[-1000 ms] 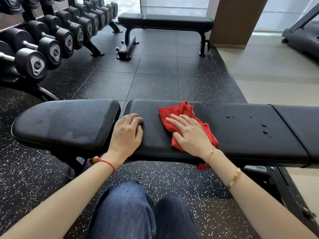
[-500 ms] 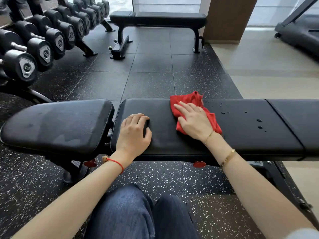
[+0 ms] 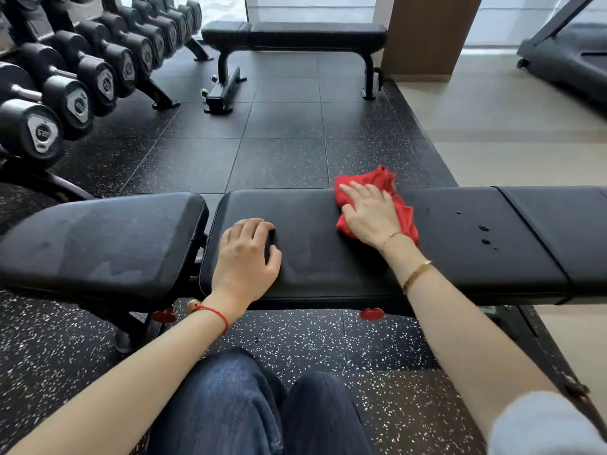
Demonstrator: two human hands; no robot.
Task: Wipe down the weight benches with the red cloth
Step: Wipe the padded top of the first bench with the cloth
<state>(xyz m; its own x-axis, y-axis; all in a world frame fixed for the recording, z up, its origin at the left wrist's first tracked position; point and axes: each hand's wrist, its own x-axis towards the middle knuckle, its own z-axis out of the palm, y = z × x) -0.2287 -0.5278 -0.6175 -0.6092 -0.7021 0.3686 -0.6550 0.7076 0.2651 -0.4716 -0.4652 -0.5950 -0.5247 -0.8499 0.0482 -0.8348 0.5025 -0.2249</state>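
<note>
Now your right hand (image 3: 369, 214) presses the soft red cloth (image 3: 381, 178) flat with straight fingers on the near bench (image 3: 328, 257); your left hand (image 3: 244, 254) rests beside, loosely curled, holding nothing. Cloth bunches easily, so keep the palm central.

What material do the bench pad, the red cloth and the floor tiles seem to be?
Bench pad: probably vinyl or faux leather, smooth, with stitched seams and water beading.
Red cloth: soft woven or microfibre fabric, crumpled in folds under the right hand.
Floor tiles: likely rubber, matte black with white speckles.
</note>
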